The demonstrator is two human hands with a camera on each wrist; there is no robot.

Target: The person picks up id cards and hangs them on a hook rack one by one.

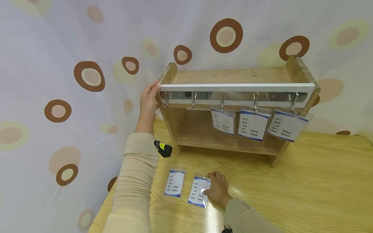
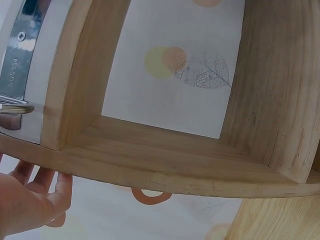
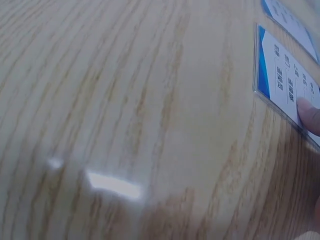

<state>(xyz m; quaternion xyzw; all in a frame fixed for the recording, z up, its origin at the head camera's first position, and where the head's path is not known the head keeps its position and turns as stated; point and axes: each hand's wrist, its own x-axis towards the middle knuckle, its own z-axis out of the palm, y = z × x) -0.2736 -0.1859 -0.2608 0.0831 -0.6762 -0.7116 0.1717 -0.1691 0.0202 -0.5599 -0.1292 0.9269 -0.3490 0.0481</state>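
Grip [image 1: 218,188] curled, thumb [image 3: 309,114] on badge [image 1: 197,191].

Indoor rm, type unclr; patterned wall [image 1: 192,29]

The left arm [image 1: 131,187] stretches from the near side toward the far left, its pale beige sleeve creased along the forearm and ending at the bare wrist [image 1: 144,124]. The left hand [image 1: 148,102] is raised above the sleeve's end, back to the left; the left wrist view shows its fingers [image 2: 62,192] lightly bent, with gaps between them.

The right arm enters from the near right, only part of its sleeve [image 1: 244,213] in sight, angled toward the far left. The right hand [image 1: 218,187] sits low and nearer, knuckles up, fingers bent and thumb pointing left. The right wrist view catches little more than this thumb [image 3: 310,117], at the right edge.
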